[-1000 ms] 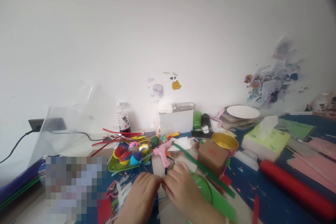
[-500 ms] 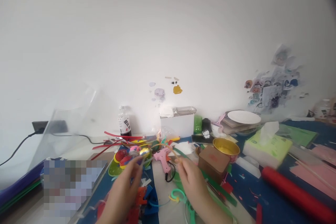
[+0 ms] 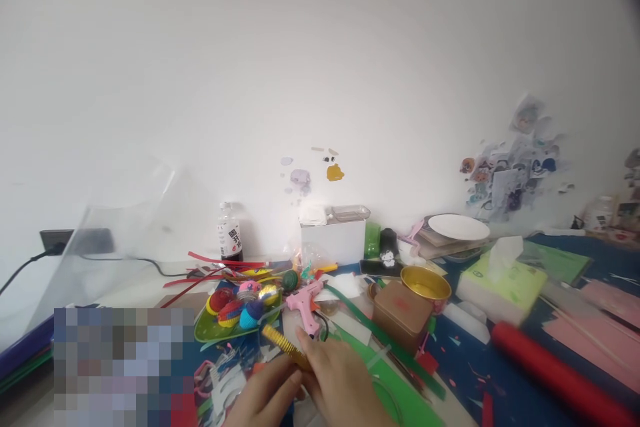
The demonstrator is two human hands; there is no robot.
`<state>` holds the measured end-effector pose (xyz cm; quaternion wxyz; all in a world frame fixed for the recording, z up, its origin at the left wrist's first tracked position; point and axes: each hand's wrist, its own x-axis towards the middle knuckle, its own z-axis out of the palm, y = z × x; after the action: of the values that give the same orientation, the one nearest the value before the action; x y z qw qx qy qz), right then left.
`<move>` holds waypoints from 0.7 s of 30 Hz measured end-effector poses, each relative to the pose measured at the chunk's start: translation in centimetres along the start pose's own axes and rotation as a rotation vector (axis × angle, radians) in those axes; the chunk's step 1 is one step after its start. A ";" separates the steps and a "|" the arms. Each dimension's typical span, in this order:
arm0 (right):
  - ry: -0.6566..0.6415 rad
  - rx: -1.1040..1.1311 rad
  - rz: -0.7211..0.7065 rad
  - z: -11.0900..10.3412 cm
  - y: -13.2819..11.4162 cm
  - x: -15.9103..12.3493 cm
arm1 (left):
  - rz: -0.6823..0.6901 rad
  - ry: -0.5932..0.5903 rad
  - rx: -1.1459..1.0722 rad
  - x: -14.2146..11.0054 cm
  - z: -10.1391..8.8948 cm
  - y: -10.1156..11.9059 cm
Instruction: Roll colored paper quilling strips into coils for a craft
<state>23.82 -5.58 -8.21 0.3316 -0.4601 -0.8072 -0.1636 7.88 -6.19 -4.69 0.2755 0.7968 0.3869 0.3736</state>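
Observation:
A yellow ridged strip (image 3: 281,343), which looks like corrugated paper, sticks up out of my two hands. My left hand (image 3: 270,390) is closed at the strip's lower end, thumb on top. My right hand (image 3: 337,373) is pressed against the left and grips the strip from the right, its index finger stretched along it. The strip's lower end is hidden by the fingers. Just beyond the hands lies a pink glue gun (image 3: 304,305) with a clear stick at its back. Left of it, a green leaf-shaped dish (image 3: 204,329) holds several colourful ridged paper pieces.
A brown box (image 3: 403,313) and a gold round tin (image 3: 425,283) stand to the right. Farther right are a tissue pack (image 3: 503,283) and a red roll (image 3: 560,370). Green paper (image 3: 400,400) lies beside my right hand. A bottle (image 3: 230,233) stands by the wall.
My hands were apart on either side of the glue gun. They have come together lower and nearer to me, now with the yellow strip between them. The view has shifted slightly.

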 end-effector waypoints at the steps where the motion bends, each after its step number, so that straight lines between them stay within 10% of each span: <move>1: -0.027 -0.009 0.062 -0.1 0.4 0.2 | -0.057 0.009 0.002 0.2 -0.3 0.1; 7: -0.199 0.139 0.376 -2.3 3.1 1.4 | -0.205 0.166 0.231 0.8 -1.0 -1.2; 15: -0.065 0.144 0.388 -2.1 5.7 1.3 | 0.268 0.092 0.712 0.0 0.9 -2.6; 21: 0.005 0.050 0.546 -5.1 8.1 2.7 | 0.294 0.030 0.870 -0.2 1.7 -3.3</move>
<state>31.74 -2.56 -2.97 0.3766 -0.6519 -0.6563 -0.0493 7.83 -4.82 -8.16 -0.1462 0.8792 0.3946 0.2233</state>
